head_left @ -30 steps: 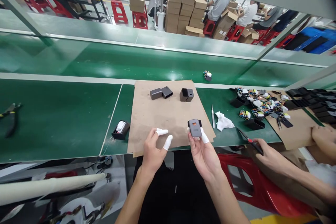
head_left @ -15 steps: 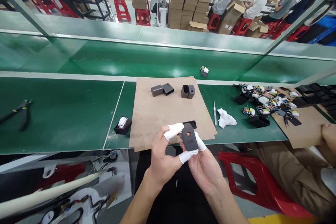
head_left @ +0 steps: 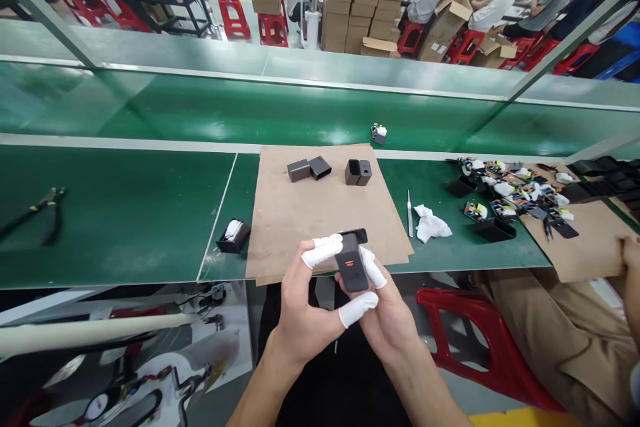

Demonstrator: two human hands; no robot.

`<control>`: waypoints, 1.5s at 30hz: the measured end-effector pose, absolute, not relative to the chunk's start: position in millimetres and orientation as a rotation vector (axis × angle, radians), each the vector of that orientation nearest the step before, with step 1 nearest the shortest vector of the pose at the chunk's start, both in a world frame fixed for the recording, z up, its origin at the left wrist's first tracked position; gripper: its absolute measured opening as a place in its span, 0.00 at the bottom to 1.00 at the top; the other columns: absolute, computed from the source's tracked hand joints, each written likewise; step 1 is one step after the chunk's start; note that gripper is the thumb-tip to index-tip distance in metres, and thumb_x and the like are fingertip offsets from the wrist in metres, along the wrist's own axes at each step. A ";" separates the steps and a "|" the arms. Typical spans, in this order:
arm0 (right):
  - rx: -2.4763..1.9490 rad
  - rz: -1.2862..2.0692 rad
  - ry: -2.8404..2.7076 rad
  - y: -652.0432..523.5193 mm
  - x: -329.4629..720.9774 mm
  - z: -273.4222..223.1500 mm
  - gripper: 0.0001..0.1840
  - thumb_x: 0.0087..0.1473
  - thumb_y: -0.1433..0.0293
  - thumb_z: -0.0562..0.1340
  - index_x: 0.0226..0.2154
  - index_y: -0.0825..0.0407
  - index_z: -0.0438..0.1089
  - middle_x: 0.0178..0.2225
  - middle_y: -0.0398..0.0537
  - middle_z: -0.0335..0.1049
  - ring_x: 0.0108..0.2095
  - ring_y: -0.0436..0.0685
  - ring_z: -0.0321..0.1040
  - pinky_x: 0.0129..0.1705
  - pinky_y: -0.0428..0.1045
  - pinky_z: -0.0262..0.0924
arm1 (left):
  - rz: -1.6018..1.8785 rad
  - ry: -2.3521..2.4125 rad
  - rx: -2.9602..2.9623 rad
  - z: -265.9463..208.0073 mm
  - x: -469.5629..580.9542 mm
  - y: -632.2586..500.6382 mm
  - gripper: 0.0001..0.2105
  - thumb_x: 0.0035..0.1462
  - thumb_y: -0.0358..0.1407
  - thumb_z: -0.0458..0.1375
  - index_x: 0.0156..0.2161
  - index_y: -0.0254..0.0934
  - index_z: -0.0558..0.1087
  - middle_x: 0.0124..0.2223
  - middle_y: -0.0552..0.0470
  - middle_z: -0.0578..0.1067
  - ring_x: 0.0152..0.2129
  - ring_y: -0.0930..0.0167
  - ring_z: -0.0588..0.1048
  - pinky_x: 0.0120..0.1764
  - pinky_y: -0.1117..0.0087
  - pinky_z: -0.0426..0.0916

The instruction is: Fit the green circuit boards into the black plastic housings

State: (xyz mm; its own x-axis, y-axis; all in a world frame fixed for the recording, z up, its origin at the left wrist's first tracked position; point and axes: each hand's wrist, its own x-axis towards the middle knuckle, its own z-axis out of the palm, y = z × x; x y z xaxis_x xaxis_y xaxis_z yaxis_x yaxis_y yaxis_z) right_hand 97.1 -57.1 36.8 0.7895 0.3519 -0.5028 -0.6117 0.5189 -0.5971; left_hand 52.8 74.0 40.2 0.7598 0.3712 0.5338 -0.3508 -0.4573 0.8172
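We are gripping the case (head_left: 354,275) with both hands at the near edge of the brown sheet (head_left: 300,213): the left hand (head_left: 304,307) is pinching it between fingers and thumb, and the right hand (head_left: 393,312) is closing on its right side. A black piece (head_left: 358,235) is showing behind its far end; whether the two are joined, we cannot tell. For good handling, we judge, we should be pressing lightly and evenly, letting the white cots (head_left: 320,253) rather than bare skin be meeting the surface, and facing the orange mark (head_left: 349,263) squarely toward us.

As for containers, a black box (head_left: 230,247) is sitting just left of the sheet, with a white bundle (head_left: 233,230) lying inside. On the sheet, a left pair of shells (head_left: 299,171) and a right pair (head_left: 365,174) are resting; one shell in each is showing a dark opening, and we cannot tell what is inside. To the right, a black shell (head_left: 495,231) is lying near the boards (head_left: 520,197).
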 end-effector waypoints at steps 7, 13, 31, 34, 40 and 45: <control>-0.886 0.570 0.384 -56.8 93.4 44.6 0.19 0.53 0.57 0.80 0.43 0.49 0.84 0.45 0.46 0.86 0.43 0.56 0.82 0.49 0.50 0.78 | 0.865 0.102 1.847 31.9 48.7 63.9 0.30 0.54 0.37 0.77 0.61 0.41 0.74 0.51 0.45 0.79 0.48 0.59 0.82 0.50 0.54 0.82; -0.762 0.647 0.409 -49.5 79.8 60.9 0.21 0.53 0.57 0.79 0.48 0.48 0.84 0.52 0.50 0.85 0.50 0.62 0.82 0.55 0.56 0.79 | 0.884 0.266 1.922 57.6 57.4 60.7 0.23 0.53 0.39 0.77 0.52 0.40 0.77 0.40 0.52 0.78 0.36 0.67 0.77 0.40 0.64 0.77; -0.814 0.558 0.326 -60.8 75.4 59.7 0.17 0.61 0.56 0.75 0.45 0.49 0.82 0.46 0.51 0.83 0.41 0.56 0.80 0.48 0.53 0.79 | 0.662 0.340 1.811 62.0 65.1 61.9 0.16 0.53 0.38 0.76 0.46 0.41 0.80 0.38 0.53 0.81 0.32 0.68 0.78 0.37 0.65 0.76; -0.833 0.534 0.366 -63.1 75.2 54.3 0.16 0.57 0.56 0.78 0.39 0.48 0.82 0.42 0.47 0.82 0.39 0.55 0.79 0.48 0.53 0.79 | 0.641 0.331 1.780 56.8 65.9 61.1 0.15 0.53 0.38 0.76 0.45 0.40 0.80 0.38 0.53 0.82 0.32 0.68 0.79 0.37 0.65 0.77; -0.988 0.384 0.327 -69.6 91.0 28.2 0.17 0.53 0.58 0.80 0.41 0.47 0.82 0.40 0.45 0.82 0.36 0.54 0.79 0.42 0.50 0.78 | 0.576 0.201 1.690 28.4 61.3 63.9 0.21 0.55 0.37 0.75 0.53 0.41 0.78 0.47 0.48 0.82 0.43 0.63 0.82 0.48 0.61 0.81; -1.466 0.077 -0.060 -83.9 139.6 -6.3 0.17 0.52 0.63 0.80 0.45 0.45 0.86 0.50 0.52 0.85 0.52 0.64 0.82 0.60 0.60 0.76 | 0.330 0.268 1.758 -8.6 78.4 79.3 0.22 0.57 0.37 0.73 0.56 0.42 0.77 0.50 0.47 0.83 0.46 0.61 0.84 0.52 0.56 0.81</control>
State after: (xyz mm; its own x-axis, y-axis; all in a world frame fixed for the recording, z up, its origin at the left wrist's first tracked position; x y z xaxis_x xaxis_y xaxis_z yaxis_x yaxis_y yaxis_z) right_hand 139.6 -83.9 -6.3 0.9960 0.0889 -0.0065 -0.0157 0.1030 -0.9946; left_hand 78.4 79.3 -8.6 0.9318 0.3552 0.0752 0.0005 -0.2084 0.9780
